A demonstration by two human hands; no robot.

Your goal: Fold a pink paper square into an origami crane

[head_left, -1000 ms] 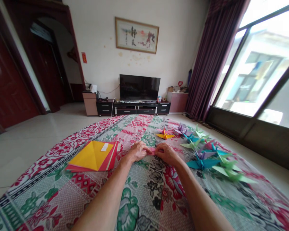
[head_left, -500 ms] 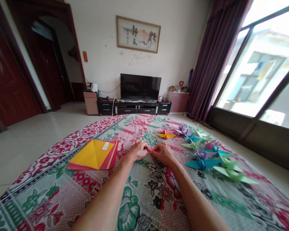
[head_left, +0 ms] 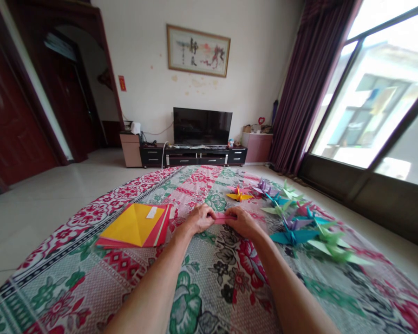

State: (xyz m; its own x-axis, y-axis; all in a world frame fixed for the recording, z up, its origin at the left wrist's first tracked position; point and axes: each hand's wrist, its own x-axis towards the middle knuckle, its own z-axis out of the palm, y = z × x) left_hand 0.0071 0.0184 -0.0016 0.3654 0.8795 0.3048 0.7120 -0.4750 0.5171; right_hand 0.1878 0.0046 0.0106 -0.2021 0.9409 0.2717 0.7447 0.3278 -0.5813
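A narrow folded piece of pink origami paper [head_left: 221, 218] stretches between my two hands, just over the tablecloth. My left hand [head_left: 201, 218] pinches its left end. At its right end, my right hand [head_left: 242, 221] has its fingers closed on the paper. Only the strip between the hands shows; its ends are hidden by my fingers. Beyond my right hand sits a yellow paper crane [head_left: 239, 195], with a pink one partly behind it. Further right, several folded cranes stand in a cluster, among them a blue crane [head_left: 294, 236] and a light green crane [head_left: 336, 248].
Left of my hands lies a stack of square paper, a yellow sheet [head_left: 132, 225] with a small white label on top, red sheets beneath. A flowered tablecloth [head_left: 125, 283] covers the round table. Past its far edge are a television [head_left: 202, 126] and low cabinet [head_left: 181, 157].
My right hand has shifted slightly right, away from my left hand, so more of the pink paper shows between them. The cranes and paper stack lie as before.
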